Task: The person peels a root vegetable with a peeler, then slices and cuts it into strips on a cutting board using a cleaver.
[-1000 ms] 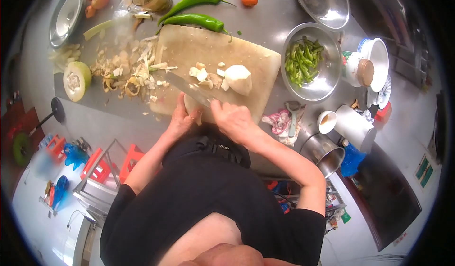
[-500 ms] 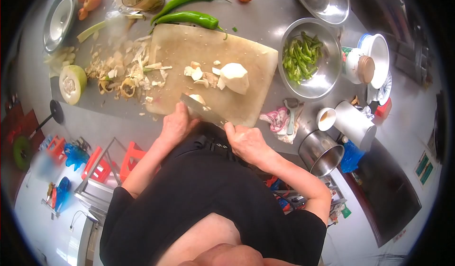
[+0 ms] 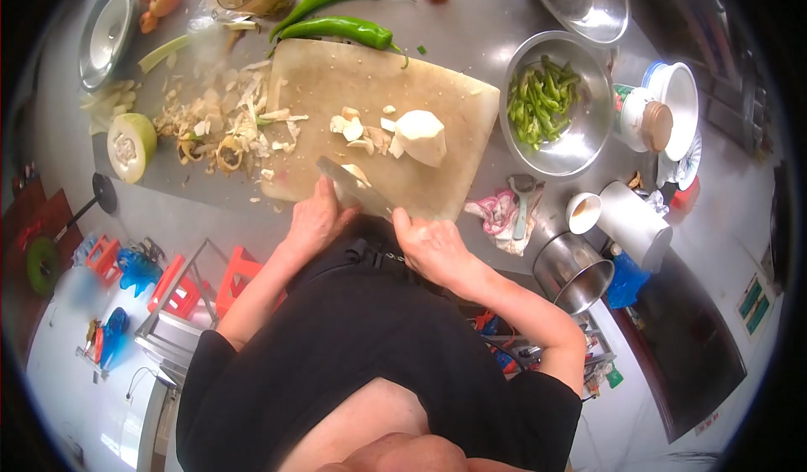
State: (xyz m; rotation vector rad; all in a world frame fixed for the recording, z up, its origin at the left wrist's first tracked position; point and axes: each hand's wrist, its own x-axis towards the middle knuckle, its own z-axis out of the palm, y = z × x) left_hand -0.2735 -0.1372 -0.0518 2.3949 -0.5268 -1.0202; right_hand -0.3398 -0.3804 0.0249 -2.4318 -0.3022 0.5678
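Since the earliest view, the knife (image 3: 361, 190) had moved closer to the near edge of the cutting board (image 3: 319, 68), and a pale slice (image 3: 358, 172) showed beyond its blade. This was judged consistent with a cut in hand. The hands were apart, both closed. The left hand (image 3: 313, 220) gripped a pale piece (image 3: 344, 198) at the board's near edge, largely hidden by fingers and blade; whether fingers touched the blade could not be told. The right hand (image 3: 433, 247) was clamped on the knife's handle, itself concealed. A larger peeled chunk (image 3: 421, 137) lay towards the board's right edge, loose bits (image 3: 346, 125) beside it. A steel bowl (image 3: 588, 127) of cut green peppers (image 3: 538, 106) stood on the table (image 3: 479, 18) just off that edge.
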